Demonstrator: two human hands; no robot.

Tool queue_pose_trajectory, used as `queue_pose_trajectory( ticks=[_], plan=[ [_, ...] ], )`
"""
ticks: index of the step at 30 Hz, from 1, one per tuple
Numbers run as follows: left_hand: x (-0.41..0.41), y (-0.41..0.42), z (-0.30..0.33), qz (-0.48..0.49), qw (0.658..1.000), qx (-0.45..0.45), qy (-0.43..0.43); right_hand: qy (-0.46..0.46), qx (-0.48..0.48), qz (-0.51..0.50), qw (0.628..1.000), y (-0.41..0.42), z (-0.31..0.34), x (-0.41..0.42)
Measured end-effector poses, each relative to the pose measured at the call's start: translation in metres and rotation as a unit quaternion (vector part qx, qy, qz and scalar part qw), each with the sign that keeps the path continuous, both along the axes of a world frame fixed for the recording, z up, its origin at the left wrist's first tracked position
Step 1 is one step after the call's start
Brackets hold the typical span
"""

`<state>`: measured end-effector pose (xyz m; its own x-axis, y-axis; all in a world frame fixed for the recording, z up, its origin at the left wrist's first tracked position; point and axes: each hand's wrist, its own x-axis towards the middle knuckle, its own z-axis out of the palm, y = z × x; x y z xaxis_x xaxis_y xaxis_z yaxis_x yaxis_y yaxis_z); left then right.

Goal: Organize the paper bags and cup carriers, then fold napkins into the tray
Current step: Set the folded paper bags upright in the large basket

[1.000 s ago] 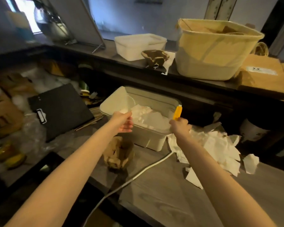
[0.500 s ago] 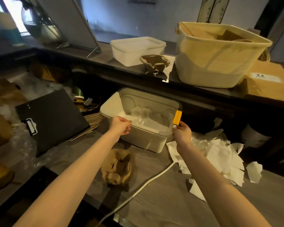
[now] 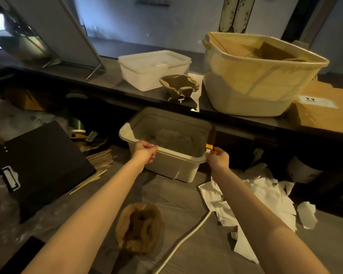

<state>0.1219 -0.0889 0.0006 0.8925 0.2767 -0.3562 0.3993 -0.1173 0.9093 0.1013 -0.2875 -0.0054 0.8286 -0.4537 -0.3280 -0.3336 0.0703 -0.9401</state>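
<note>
Gripping the near rim of the tray (image 3: 178, 165) on the table (image 3: 186, 194): left hand (image 3: 146, 150) curled over the rim, right hand (image 3: 218, 158) pinching the corner by the yellow clip (image 3: 209, 145); napkins (image 3: 176, 138) lying inside; loose napkin pile (image 3: 255, 202) just right; crumpled cup carrier (image 3: 140, 226) and white cable (image 3: 188, 236) nearer; black clipboard (image 3: 38, 165) left; cream basket (image 3: 255, 76) on shelf behind.
</note>
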Motion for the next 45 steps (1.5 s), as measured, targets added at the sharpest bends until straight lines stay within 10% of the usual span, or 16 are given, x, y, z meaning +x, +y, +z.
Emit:
queue_pose_trajectory(
  ticks=[8, 26, 35, 45],
  plan=[
    [-0.005, -0.018, 0.017, -0.106, 0.988, 0.107, -0.024, -0.01, -0.009, 0.031, 0.999, -0.01, 0.013, -0.007],
    [-0.036, -0.218, 0.139, -0.378, 0.911, 0.0, -0.165, -0.181, -0.272, -0.071, 0.942, -0.155, 0.14, -0.087],
    [-0.027, -0.287, 0.164, -0.363, 0.915, 0.009, -0.174, -0.018, -0.398, -0.066, 0.915, -0.248, 0.155, -0.064],
    [-0.025, -0.317, 0.175, -0.374, 0.918, 0.032, -0.128, 0.01, -0.317, -0.032, 0.948, -0.256, 0.172, -0.045]
  ],
)
